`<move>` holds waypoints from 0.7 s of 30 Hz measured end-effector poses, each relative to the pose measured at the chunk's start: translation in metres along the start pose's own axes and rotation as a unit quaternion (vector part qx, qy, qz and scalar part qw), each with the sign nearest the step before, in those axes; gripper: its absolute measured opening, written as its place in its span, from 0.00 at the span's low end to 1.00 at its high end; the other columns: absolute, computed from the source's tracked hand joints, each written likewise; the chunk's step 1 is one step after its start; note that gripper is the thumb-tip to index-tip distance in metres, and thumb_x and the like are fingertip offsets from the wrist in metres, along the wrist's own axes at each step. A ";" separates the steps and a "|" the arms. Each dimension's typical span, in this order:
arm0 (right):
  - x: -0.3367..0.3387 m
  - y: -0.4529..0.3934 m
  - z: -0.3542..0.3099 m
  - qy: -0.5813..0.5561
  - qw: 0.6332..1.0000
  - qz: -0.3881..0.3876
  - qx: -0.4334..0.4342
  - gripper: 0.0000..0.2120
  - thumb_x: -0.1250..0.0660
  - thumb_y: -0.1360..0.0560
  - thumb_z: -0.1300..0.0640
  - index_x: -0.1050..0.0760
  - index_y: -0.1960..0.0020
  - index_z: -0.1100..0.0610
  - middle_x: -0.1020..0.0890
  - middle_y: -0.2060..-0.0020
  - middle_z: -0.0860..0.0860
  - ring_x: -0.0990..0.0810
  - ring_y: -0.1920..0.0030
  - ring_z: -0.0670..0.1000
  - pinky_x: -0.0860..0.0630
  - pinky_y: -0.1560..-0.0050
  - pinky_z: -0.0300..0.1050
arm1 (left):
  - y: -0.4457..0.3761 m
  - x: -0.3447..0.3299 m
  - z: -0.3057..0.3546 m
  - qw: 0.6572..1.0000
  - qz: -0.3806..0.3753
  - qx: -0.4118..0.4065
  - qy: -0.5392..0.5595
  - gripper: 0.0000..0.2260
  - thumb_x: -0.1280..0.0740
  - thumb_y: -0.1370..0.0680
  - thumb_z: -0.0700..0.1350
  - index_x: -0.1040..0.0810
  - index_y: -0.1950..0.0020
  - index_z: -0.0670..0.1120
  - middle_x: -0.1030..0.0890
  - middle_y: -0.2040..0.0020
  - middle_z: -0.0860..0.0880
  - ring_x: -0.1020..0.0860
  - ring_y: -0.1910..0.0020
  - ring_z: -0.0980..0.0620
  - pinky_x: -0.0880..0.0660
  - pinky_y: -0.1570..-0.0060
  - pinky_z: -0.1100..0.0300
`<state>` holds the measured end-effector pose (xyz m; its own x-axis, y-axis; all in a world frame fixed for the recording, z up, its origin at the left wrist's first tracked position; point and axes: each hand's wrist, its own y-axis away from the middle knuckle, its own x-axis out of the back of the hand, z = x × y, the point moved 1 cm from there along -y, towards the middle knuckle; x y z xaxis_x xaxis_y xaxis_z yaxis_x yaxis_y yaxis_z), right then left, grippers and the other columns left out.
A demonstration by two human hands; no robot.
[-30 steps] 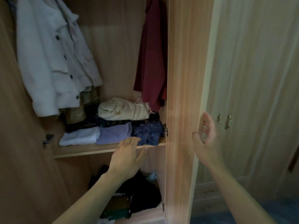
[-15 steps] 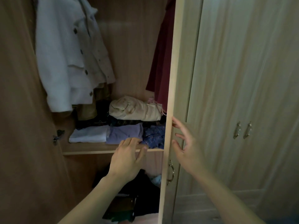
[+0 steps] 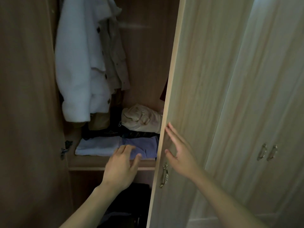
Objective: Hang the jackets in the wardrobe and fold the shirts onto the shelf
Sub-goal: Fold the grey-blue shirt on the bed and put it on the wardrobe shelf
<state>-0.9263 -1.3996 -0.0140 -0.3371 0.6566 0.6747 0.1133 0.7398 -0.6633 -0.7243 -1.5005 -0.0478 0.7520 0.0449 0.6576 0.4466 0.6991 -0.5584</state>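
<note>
A white jacket (image 3: 79,66) and a beige jacket (image 3: 113,60) hang at the wardrobe's upper left. Folded shirts lie on the shelf (image 3: 92,162): a white one (image 3: 97,146), a purple one (image 3: 144,145), dark ones behind, and a cream bundle (image 3: 141,119) on top. My left hand (image 3: 121,167) hovers open over the shelf's front edge, by the purple shirt. My right hand (image 3: 178,152) presses flat, fingers straight, on the outer face of the right wardrobe door (image 3: 197,96), near its edge. A sliver of a maroon garment (image 3: 163,94) shows behind the door.
The left door (image 3: 28,112) stands open at the left. A metal handle (image 3: 164,176) sits on the right door below my right hand. Dark clothes (image 3: 131,204) fill the compartment under the shelf. A further shut wardrobe door pair with handles (image 3: 267,152) is at right.
The right door has swung leftward toward shut, hiding the maroon garment and the blue patterned shirt. My right hand moved from the door's edge onto its outer face. My left hand stayed by the shelf.
</note>
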 end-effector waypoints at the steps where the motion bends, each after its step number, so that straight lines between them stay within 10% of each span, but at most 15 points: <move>1: -0.005 -0.007 0.002 0.012 1.000 -0.004 0.002 0.37 0.36 0.26 0.56 0.47 0.20 0.50 0.48 0.21 0.42 0.48 0.22 0.43 0.41 0.24 0.52 | -0.003 -0.001 -0.007 1.000 -0.001 0.006 0.002 0.15 0.38 0.19 0.55 0.25 0.38 0.48 0.23 0.41 0.50 0.26 0.40 0.49 0.25 0.48 0.52; 21: -0.070 -0.085 0.032 0.134 0.989 -0.054 0.027 0.46 0.33 0.27 0.52 0.59 0.20 0.53 0.63 0.21 0.45 0.51 0.22 0.50 0.41 0.27 0.43 | -0.072 -0.031 -0.033 0.992 -0.063 0.031 -0.102 0.19 0.40 0.18 0.56 0.28 0.33 0.46 0.24 0.38 0.47 0.28 0.39 0.47 0.30 0.40 0.53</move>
<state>-0.9421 -1.5130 -0.0154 -0.0845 0.5942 0.7998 0.0370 0.8040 -0.5934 -0.7637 -1.5755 -0.0446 0.5763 0.0936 0.8118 0.4954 0.7501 -0.4382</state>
